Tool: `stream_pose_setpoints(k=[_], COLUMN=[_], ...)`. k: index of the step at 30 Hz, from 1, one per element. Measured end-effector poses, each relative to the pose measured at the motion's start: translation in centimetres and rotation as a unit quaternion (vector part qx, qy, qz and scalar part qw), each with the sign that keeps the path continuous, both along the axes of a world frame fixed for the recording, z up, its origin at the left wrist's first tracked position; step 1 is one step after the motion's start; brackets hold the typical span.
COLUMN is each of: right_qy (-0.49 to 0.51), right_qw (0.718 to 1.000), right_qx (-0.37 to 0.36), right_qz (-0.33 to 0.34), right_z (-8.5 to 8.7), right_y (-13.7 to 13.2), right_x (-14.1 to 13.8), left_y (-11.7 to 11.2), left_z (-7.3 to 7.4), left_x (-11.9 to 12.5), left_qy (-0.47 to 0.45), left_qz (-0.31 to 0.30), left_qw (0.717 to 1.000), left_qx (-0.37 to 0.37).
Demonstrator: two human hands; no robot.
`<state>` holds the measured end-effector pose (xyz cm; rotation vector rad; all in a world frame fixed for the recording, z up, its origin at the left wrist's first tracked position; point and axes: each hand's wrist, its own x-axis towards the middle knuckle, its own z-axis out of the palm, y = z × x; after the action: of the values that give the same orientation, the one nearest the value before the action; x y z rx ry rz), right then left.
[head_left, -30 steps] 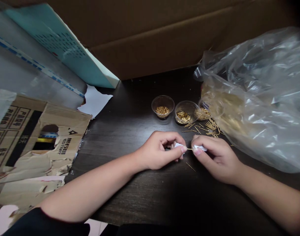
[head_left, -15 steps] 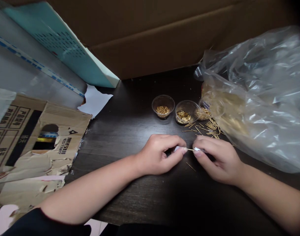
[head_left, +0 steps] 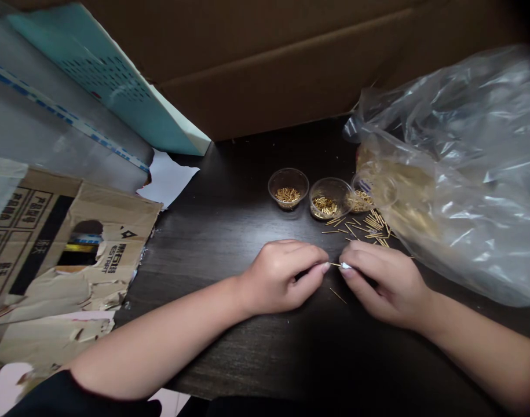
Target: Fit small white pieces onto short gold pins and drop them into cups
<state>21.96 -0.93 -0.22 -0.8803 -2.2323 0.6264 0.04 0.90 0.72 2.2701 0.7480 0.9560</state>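
Observation:
Between my two hands runs a thin brass pin [head_left: 335,264], level and a little above the dark table. My left hand [head_left: 286,275] is closed, thumb and forefinger pinching the pin's left end. My right hand [head_left: 384,284] is also closed, its fingertips pinched at the pin's other end, where a small white bit [head_left: 345,266] shows. Just below the fingertips, a single loose pin [head_left: 337,295] lies on the table. Beyond my right hand is a scattered pile of brass pins [head_left: 375,226].
Clear plastic cups [head_left: 288,186] with small brass pieces stand behind my hands, a second cup [head_left: 329,200] beside the first. A large clear plastic bag [head_left: 473,174] spreads at right. Torn cardboard [head_left: 130,231] lies left; a brown cardboard wall [head_left: 265,75] closes the back.
My hands have drawn very slightly closer, and less of the pin shows between them. A pale bit seen inside my left hand's grip before is now hidden.

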Motion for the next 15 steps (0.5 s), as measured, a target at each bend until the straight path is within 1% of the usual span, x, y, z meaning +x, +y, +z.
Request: stream_pose_setpoints(k=[4,11,15], right_qy=[-0.010,-0.057,-0.050], right_qw=[1.000,0.996,0.997], right_qx=[0.009,0.061,0.055], right_qz=[-0.007,-0.027,-0.033], right_z=[0.15,-0.23,-0.18], right_y=[-0.18,-0.51,-0.42], right_x=[-0.06,-0.11,-0.08], left_y=[0.13,0.38,0.42], left_z=[-0.01,-0.04,0.10], left_x=[-0.06,-0.17,-0.20], left_qy=[0.002,0.023,0.016], left_qz=[-0.008,-0.023,-0.018], left_qw=[1.000,0.999,0.999], left_qx=[-0.011,0.001,-0.032])
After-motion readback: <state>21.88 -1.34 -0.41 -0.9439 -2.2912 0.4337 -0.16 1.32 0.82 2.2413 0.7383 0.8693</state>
